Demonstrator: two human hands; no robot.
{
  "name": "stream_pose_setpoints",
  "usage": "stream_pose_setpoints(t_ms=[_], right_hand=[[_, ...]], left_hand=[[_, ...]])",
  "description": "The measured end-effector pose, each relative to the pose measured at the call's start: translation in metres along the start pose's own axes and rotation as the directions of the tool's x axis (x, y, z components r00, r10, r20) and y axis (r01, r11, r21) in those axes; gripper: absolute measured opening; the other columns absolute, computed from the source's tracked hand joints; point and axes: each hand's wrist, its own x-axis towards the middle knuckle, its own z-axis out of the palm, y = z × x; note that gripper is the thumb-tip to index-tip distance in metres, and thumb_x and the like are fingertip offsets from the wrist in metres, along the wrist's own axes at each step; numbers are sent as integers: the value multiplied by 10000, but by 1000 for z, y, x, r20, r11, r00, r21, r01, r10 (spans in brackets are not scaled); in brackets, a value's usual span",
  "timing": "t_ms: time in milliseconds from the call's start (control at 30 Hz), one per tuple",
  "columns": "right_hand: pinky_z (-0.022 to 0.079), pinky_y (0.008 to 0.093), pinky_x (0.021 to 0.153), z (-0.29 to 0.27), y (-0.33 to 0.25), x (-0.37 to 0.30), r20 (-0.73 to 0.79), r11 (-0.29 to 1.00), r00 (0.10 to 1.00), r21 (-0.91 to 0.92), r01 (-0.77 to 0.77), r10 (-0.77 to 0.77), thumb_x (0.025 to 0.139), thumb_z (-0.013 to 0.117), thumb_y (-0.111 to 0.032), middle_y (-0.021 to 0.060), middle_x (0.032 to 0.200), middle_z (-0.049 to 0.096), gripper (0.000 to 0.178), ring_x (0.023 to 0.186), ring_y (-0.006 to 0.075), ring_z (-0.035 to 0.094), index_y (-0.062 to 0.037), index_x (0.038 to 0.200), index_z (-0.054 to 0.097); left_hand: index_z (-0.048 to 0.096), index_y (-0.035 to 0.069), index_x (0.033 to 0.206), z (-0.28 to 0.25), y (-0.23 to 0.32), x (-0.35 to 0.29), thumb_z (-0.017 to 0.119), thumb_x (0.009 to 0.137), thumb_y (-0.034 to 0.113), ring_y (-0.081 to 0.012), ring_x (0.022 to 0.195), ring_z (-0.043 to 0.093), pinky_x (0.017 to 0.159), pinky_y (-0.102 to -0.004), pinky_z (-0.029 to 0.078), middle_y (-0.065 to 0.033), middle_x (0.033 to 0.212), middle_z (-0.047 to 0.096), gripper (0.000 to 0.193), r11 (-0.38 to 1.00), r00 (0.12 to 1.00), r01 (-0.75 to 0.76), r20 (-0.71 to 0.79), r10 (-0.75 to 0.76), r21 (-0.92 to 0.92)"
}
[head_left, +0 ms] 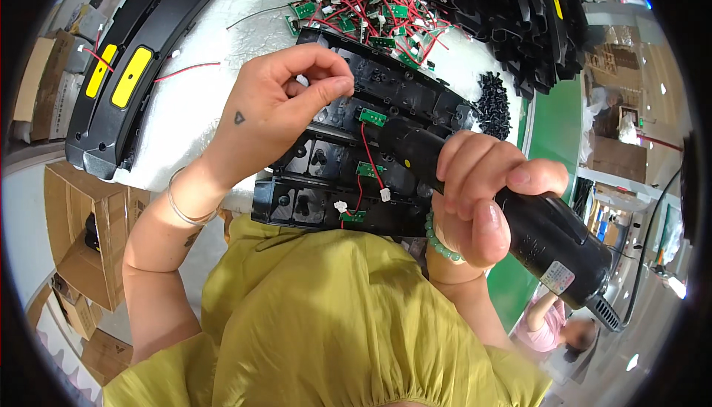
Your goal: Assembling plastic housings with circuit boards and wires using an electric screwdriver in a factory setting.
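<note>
My right hand [486,192] grips a black electric screwdriver [534,225], its tip pointing at a long black plastic housing [348,162] that lies in front of me. Small green circuit boards [372,117] with red wires and white plugs sit inside the housing. My left hand [278,106] hovers over the housing's upper part, thumb and forefinger pinched on a small white piece [302,80], apparently a connector. A bracelet circles my left wrist and green beads my right.
A pile of green boards with red wires [367,6] lies at the back. Black housings with yellow inserts [122,73] rest at the left, stacked black parts [519,6] at the right, black screws [493,99] beside them. Cardboard boxes [89,236] stand below left. Another person [549,325] sits at lower right.
</note>
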Motion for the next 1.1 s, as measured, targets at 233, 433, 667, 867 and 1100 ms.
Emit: stream_pose_setpoints(t_ms=[233, 433, 667, 867, 1100], right_hand=[[462, 340, 536, 2, 8, 11, 110, 999, 994, 24, 23, -26, 777, 653, 22, 66, 656, 529, 296, 524, 184, 507, -47, 961, 432], [395, 311, 492, 17, 9, 19, 216, 979, 975, -202, -13, 58, 783, 655, -71, 24, 581, 481, 296, 450, 149, 437, -108, 898, 384], [400, 310, 491, 21, 11, 19, 201, 972, 978, -233, -12, 60, 778, 661, -70, 21, 573, 473, 297, 441, 148, 432, -105, 888, 388], [455, 351, 496, 5, 0, 23, 119, 999, 992, 14, 36, -37, 739, 665, 43, 64, 644, 546, 283, 499, 214, 526, -37, 922, 465], [390, 202, 564, -2, -43, 31, 16, 969, 970, 33, 243, -244, 725, 605, -73, -81, 574, 512, 286, 491, 46, 478, -113, 998, 528]], left_hand=[[639, 46, 845, 3, -1, 12, 660, 794, 68, -221, 772, 564, 678, -316, 460, -55, 790, 643, 59, 740, 915, -378, 104, 389, 557], [616, 39, 837, 0, -15, 8, 658, 783, 64, -292, 828, 582, 780, -376, 457, -87, 823, 646, 73, 662, 908, -393, 156, 388, 638], [588, 49, 800, 0, -20, 7, 642, 779, 55, -288, 768, 560, 730, -387, 431, -70, 706, 598, 58, 649, 903, -401, 158, 400, 646], [593, 34, 819, 2, -17, 13, 646, 778, 33, -283, 807, 560, 739, -386, 441, -85, 738, 592, 66, 691, 903, -406, 146, 404, 599], [610, -7, 989, 15, 10, 7, 593, 909, 66, -156, 875, 633, 757, -247, 501, -82, 899, 668, 110, 950, 970, 225, 142, -198, -215]])
